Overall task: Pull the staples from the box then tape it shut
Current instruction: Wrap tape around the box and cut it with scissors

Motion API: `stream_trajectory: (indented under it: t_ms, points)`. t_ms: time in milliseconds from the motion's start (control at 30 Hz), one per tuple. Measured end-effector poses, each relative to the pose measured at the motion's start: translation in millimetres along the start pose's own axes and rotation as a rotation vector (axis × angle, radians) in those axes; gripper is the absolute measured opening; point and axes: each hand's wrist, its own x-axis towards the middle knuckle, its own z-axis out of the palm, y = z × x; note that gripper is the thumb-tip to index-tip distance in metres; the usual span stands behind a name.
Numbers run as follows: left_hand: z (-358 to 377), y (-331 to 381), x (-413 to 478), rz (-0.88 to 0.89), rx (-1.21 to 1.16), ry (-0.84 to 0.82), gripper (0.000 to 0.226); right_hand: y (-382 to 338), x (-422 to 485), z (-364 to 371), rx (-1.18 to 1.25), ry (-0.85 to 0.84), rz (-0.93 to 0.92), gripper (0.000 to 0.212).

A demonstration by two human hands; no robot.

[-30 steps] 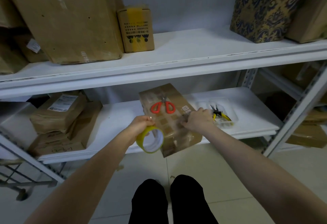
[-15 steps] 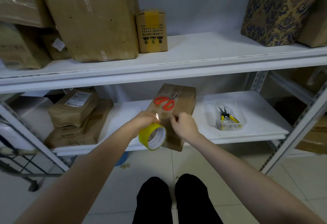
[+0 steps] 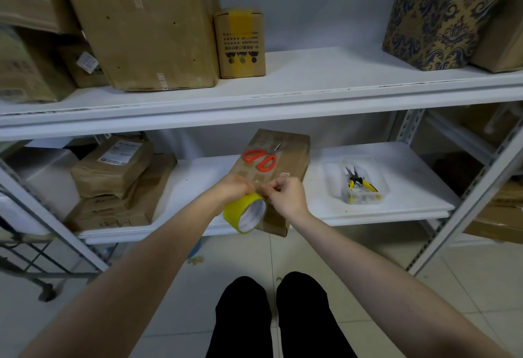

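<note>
On the lower shelf (image 3: 396,165), near its front edge, the box (image 3: 285,159) lies flat with its near corner jutting over the lip. A second ago it was angled toward the far left, and now it slants toward the far right. The right hand (image 3: 285,196) was then on the box's right side, close to the tray; it has since come across to meet the left hand (image 3: 235,187) over the box's near end. Half a second ago a small gap lay between the two hands, and now their fingertips nearly touch.

The left hand grips the tape roll (image 3: 244,212) from above, fingers curled over its yellow rim, the roll's open core facing the camera. The right hand's fingers are curled, thumb and forefinger pinching at the roll's top edge; whether a loose tape end is between them I cannot tell.

Counted: one box in work, one tape roll and one pair of orange scissors (image 3: 260,156), which lies on the box's far half. There is one clear tray (image 3: 376,187) to the right, holding one pair of yellow-handled pliers (image 3: 357,182), and there are two hands. Two shelves show, with the upper shelf (image 3: 311,80) carrying several cardboard boxes.
</note>
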Motion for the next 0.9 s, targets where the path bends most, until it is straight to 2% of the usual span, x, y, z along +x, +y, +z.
stream_trajectory:
  t_ms: [100, 200, 300, 400, 500, 567, 667, 767, 900]
  points:
    - [-4.5, -0.1, 2.6, 0.045, -0.066, 0.063, 0.027, 1.1, 14.5, -7.1, 0.17, 0.052, 0.142, 0.033]
    - [-8.5, 2.0, 5.5, 0.037, -0.056, 0.027, 0.015, -4.4, 32.8, -23.0, 0.207, 0.066, 0.088, 0.037]
    - [-5.7, 10.7, 9.9, 0.042, -0.026, 0.047, 0.021, -10.9, 49.5, -33.2, 0.022, 0.032, -0.043, 0.027]
    - [-0.6, 28.1, 17.3, 0.007, 0.056, 0.119, 0.041, -16.7, 60.9, -30.9, -0.164, 0.042, -0.091, 0.016]
    - [-3.1, 35.8, 16.4, -0.026, 0.238, 0.162, 0.029, -13.8, 76.4, -39.2, -0.167, 0.147, -0.039, 0.015]
    - [-2.0, 29.0, 18.4, -0.048, 0.32, 0.168, 0.022, -6.6, 87.9, -49.0, -0.19, 0.135, -0.013, 0.017]
    - [3.0, 23.9, 26.7, 0.026, 0.468, 0.078, 0.036, 1.7, 88.6, -46.7, -0.294, 0.032, -0.037, 0.012]
    - [5.2, 21.3, 37.1, 0.07, 0.577, -0.008, 0.047, 5.9, 83.9, -40.4, -0.37, 0.0, -0.083, 0.011]
    - [7.7, 9.1, 47.4, 0.036, 0.652, -0.022, 0.031, 12.9, 85.1, -31.8, -0.536, -0.006, -0.131, 0.014]
